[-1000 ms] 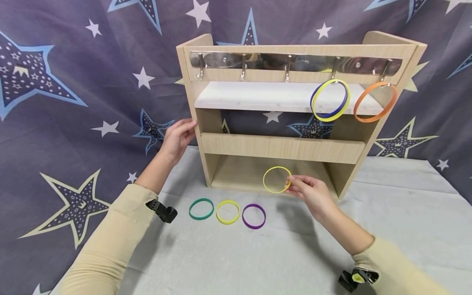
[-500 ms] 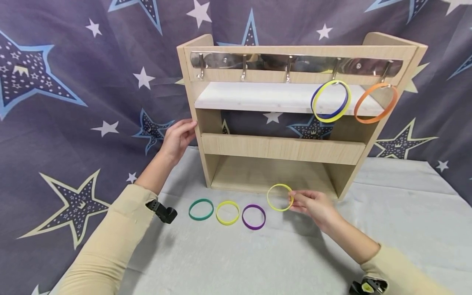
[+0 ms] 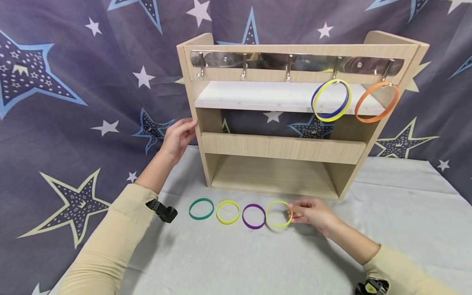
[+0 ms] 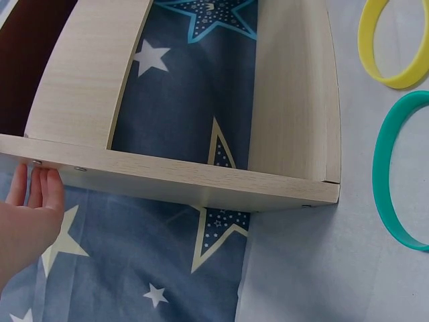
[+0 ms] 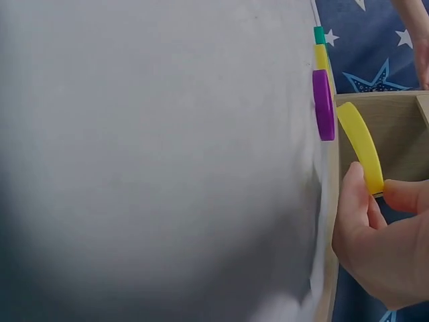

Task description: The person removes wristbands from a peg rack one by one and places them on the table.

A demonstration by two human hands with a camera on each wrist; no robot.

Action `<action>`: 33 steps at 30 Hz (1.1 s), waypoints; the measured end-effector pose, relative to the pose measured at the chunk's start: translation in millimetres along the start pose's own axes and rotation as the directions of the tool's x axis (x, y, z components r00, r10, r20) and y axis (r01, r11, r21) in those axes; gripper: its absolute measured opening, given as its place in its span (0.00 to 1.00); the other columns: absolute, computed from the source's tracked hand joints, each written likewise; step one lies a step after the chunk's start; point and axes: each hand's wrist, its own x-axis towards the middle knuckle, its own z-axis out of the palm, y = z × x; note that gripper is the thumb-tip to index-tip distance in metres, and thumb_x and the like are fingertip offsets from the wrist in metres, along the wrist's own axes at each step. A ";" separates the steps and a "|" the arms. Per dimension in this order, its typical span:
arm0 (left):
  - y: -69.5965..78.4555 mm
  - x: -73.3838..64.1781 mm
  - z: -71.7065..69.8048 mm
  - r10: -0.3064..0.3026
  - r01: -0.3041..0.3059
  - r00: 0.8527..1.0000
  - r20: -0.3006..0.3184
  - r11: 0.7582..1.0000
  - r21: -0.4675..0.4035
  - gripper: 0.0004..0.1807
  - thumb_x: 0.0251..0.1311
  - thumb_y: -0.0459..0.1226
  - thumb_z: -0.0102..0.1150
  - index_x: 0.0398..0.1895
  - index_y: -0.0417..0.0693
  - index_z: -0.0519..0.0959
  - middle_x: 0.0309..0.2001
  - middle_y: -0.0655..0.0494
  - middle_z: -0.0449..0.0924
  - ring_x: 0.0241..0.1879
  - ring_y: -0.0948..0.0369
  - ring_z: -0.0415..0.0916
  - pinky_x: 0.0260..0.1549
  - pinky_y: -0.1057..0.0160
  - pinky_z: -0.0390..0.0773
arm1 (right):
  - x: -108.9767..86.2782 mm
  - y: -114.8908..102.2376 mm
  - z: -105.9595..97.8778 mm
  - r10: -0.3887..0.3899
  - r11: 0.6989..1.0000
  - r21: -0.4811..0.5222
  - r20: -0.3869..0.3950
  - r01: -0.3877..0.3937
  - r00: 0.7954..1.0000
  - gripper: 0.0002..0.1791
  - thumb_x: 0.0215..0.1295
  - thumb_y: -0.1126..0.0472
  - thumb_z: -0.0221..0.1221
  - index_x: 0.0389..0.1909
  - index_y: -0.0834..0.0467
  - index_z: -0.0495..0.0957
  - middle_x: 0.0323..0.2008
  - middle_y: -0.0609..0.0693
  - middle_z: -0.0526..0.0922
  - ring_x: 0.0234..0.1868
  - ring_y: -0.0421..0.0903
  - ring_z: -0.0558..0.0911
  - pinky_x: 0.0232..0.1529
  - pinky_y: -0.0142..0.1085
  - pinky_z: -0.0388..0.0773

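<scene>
My right hand (image 3: 313, 215) pinches a thin yellow silicone wristband (image 5: 362, 144) between thumb and fingers. The band is tilted up, just right of a purple wristband (image 5: 324, 107); whether it touches the table is unclear. Left of the purple one, another yellow wristband (image 3: 228, 223) and a green wristband (image 4: 383, 174) lie flat in the same row. My left hand (image 3: 177, 141) rests its fingertips against the left side panel of a light wooden shelf (image 3: 284, 147); in the left wrist view those fingers look nearly straight.
Along the shelf's top runs a metal hook rail (image 3: 269, 61) with several hooks. A yellow wristband (image 3: 344, 110) and a blue wristband (image 3: 316, 95) hang together on one hook, an orange wristband (image 3: 387, 110) on the rightmost. A grey cloth (image 3: 221, 262) covers the table; a star-patterned curtain (image 3: 121, 82) hangs behind.
My right hand has brought the yellow wristband down and towards me, from before the shelf's lower compartment to beside the purple one. My left hand stays at the side panel.
</scene>
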 end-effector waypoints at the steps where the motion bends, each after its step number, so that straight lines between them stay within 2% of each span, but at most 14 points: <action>1: 0.0 0.0 0.0 0.001 -0.001 1.000 0.000 1.000 -0.002 0.04 0.65 0.37 0.52 0.40 0.49 0.75 0.41 0.60 0.77 0.45 0.66 0.75 0.55 0.69 0.73 | 0.1 0.9 -0.3 0.001 1.000 -0.001 0.008 -0.001 1.000 0.24 0.67 0.64 0.56 0.53 0.82 0.68 0.32 0.47 0.85 0.32 0.37 0.83 0.41 0.30 0.84; 8: -0.1 0.3 -0.1 -0.004 0.004 1.000 0.002 1.000 0.001 0.06 0.66 0.36 0.51 0.42 0.47 0.74 0.41 0.59 0.76 0.45 0.66 0.75 0.58 0.68 0.72 | 0.7 5.7 -2.6 0.012 1.000 -0.028 0.037 -0.011 0.999 0.25 0.68 0.64 0.55 0.54 0.83 0.66 0.30 0.46 0.84 0.32 0.36 0.83 0.41 0.30 0.84; 14: -0.5 0.8 0.1 0.002 -0.002 1.000 0.001 1.000 -0.015 0.05 0.66 0.35 0.51 0.41 0.46 0.75 0.38 0.59 0.76 0.44 0.65 0.75 0.53 0.70 0.73 | -0.2 6.3 -4.5 0.012 0.999 -0.042 0.063 -0.009 0.998 0.24 0.68 0.66 0.53 0.55 0.84 0.65 0.34 0.51 0.86 0.35 0.37 0.85 0.42 0.31 0.84; 18: -1.0 0.6 0.6 0.018 -0.018 1.000 0.004 1.000 -0.022 0.05 0.66 0.35 0.50 0.38 0.48 0.76 0.37 0.60 0.78 0.42 0.67 0.76 0.50 0.72 0.74 | -2.1 1.9 -5.6 0.012 0.992 -0.124 0.043 -0.007 0.999 0.24 0.68 0.64 0.55 0.54 0.82 0.68 0.38 0.55 0.87 0.37 0.38 0.85 0.43 0.31 0.84; 24: -1.0 0.7 1.6 0.031 -0.031 1.000 0.002 0.999 -0.043 0.06 0.66 0.33 0.49 0.36 0.49 0.78 0.35 0.61 0.79 0.40 0.68 0.77 0.48 0.73 0.76 | -8.2 -9.4 -8.8 0.022 0.968 -0.251 0.022 -0.016 1.000 0.25 0.69 0.60 0.55 0.57 0.78 0.69 0.48 0.66 0.83 0.43 0.45 0.86 0.48 0.36 0.83; 28: -1.2 0.9 1.9 0.030 -0.030 1.000 -0.004 0.998 -0.056 0.07 0.66 0.33 0.49 0.34 0.49 0.78 0.35 0.60 0.79 0.39 0.68 0.77 0.47 0.73 0.76 | -13.0 -17.0 -11.7 0.001 0.950 -0.314 0.002 0.000 1.000 0.27 0.69 0.58 0.56 0.58 0.75 0.69 0.52 0.67 0.81 0.48 0.49 0.85 0.50 0.38 0.82; 33: -1.3 1.0 1.9 0.027 -0.027 1.000 -0.002 0.999 -0.047 0.06 0.66 0.33 0.50 0.35 0.49 0.78 0.35 0.61 0.79 0.40 0.68 0.77 0.48 0.73 0.76 | -17.1 -29.0 -16.9 -0.046 0.933 -0.357 -0.030 0.032 0.999 0.28 0.69 0.55 0.55 0.60 0.73 0.69 0.54 0.68 0.79 0.49 0.51 0.84 0.51 0.38 0.82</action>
